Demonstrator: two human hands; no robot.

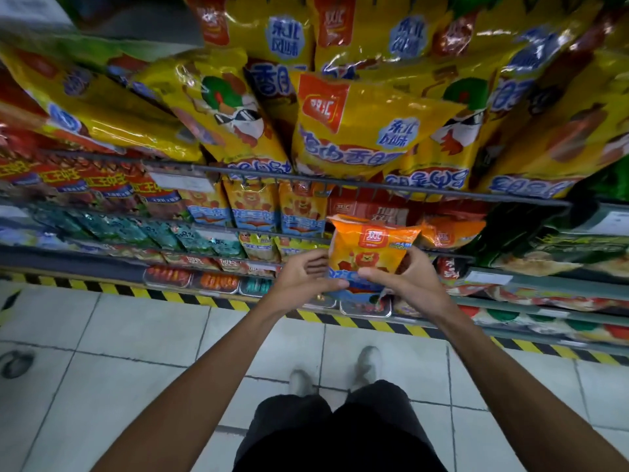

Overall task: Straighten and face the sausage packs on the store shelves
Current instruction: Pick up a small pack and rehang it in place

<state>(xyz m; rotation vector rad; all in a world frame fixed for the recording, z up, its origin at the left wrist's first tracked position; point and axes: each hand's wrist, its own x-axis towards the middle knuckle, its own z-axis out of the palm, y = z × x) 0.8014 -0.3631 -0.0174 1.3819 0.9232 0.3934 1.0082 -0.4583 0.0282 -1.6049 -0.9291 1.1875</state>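
Both hands, left hand [308,279] and right hand [405,277], grasp orange sausage pack [369,250]; its lower edge is covered, lion print facing outward.

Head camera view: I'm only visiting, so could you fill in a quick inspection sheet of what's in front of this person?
Surface: wire-fronted store shelves in tiers, above a tiled floor.
Job's things: one orange pack held out in front of the shelves, upright, label facing the camera; matching orange packs stand in a row behind it.
Clutter: big yellow bags overhead lean at mixed angles, some overlapping.
Hands: left hand touches the pack's lower left edge with its thumb; right hand grips its right side, fingers curled round.
Cables: nothing seen.
Surroundings: yellow-and-black hazard tape along the shelf base; the person's shoes on the tiles.
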